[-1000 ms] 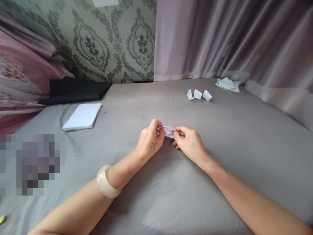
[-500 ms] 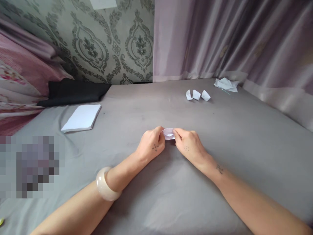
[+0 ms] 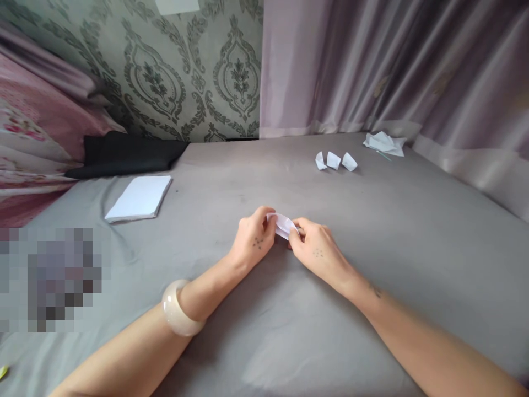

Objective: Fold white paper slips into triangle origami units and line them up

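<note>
Here, the left hand (image 3: 254, 236) and right hand (image 3: 314, 242) pinch opposite ends of a folded paper (image 3: 283, 225) between nearly closed fingers, nearer the wearer than three small paper pieces (image 3: 333, 160) on the grey cloth (image 3: 231, 182).

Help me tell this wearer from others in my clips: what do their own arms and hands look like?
Both forearms are bare, with no sleeves in view. A wide, rounded, glossy cream bangle circles the left wrist. The left hand and right hand each have a cluster of small dark dots on the back. A dark marking sits near the right wrist, its design unclear.
</note>
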Demonstrator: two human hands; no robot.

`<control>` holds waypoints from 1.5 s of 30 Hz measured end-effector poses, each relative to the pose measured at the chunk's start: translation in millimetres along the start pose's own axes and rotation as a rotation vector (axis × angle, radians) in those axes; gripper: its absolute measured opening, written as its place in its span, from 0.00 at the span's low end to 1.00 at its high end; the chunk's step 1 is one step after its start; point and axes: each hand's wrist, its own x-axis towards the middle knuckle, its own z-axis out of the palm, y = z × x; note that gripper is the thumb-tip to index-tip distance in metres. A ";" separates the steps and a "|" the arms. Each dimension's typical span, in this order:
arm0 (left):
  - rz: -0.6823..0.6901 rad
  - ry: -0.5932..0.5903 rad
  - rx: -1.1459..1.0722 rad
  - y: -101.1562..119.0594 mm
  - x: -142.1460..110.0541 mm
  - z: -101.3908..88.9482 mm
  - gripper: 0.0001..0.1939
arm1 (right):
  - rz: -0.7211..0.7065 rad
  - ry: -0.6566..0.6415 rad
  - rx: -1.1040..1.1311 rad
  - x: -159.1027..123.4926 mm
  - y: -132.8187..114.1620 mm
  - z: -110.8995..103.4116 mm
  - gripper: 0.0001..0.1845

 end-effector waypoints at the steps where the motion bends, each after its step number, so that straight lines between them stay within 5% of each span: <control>1: -0.026 0.003 -0.039 0.0 0.5 -0.1 0.10 | 0.034 -0.041 0.069 -0.8 -2.0 -0.4 0.10; 6: -0.013 -0.026 -0.069 2.1 0.6 -0.9 0.13 | 0.204 -0.268 0.290 -3.2 -4.2 0.1 0.07; 11: 0.001 -0.046 -0.132 4.4 -0.8 -1.0 0.11 | 0.207 -0.350 0.294 -3.2 -1.0 2.2 0.06; 17: 0.037 -0.138 -0.330 2.0 -1.9 2.2 0.12 | 0.075 -0.064 0.115 1.5 1.8 1.7 0.15; 24: -0.218 -0.234 -0.568 0.1 1.2 2.2 0.14 | 0.130 -0.050 0.378 11.1 14.7 8.5 0.14; 34: -0.115 -0.050 -0.155 6.9 1.3 5.3 0.08 | 0.147 0.093 0.173 16.0 6.9 15.9 0.15; 41: -0.126 -0.181 -0.241 -7.2 10.0 7.8 0.14 | 0.076 0.070 0.156 19.8 8.5 15.4 0.12; 45: -0.190 -0.049 -0.149 -10.7 13.2 3.0 0.12 | -0.094 0.224 0.016 7.2 2.7 10.6 0.11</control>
